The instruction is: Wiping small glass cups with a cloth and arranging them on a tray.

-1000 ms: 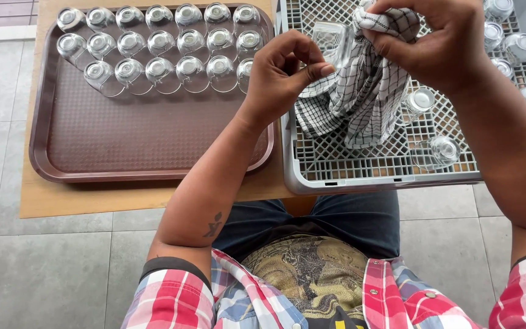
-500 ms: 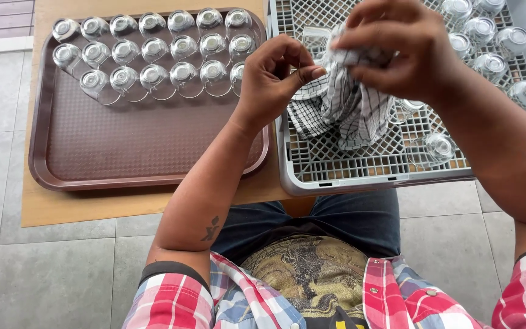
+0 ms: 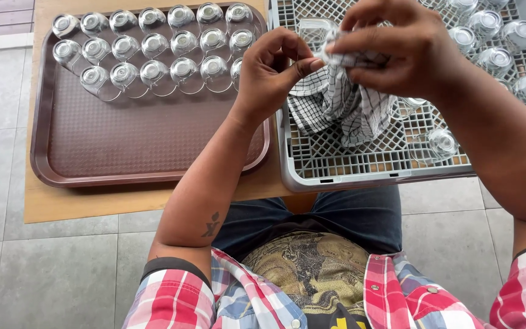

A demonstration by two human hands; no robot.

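Observation:
My left hand pinches a small clear glass with its fingertips; the glass is mostly hidden. My right hand grips a black-and-white checked cloth bunched around that glass. The cloth's loose end hangs down over the grey plastic rack. Both hands are above the rack's left part, close to the brown tray's right edge.
A brown tray on a wooden table carries three rows of upturned small glasses along its far side. Several more glasses stand in the rack, and one lies near its front. Grey floor tiles surround the table.
My right hand has come down and left with the cloth, bunching it tighter against my left hand's fingertips. My view has shifted slightly, so the tray and rack sit lower in the frame.

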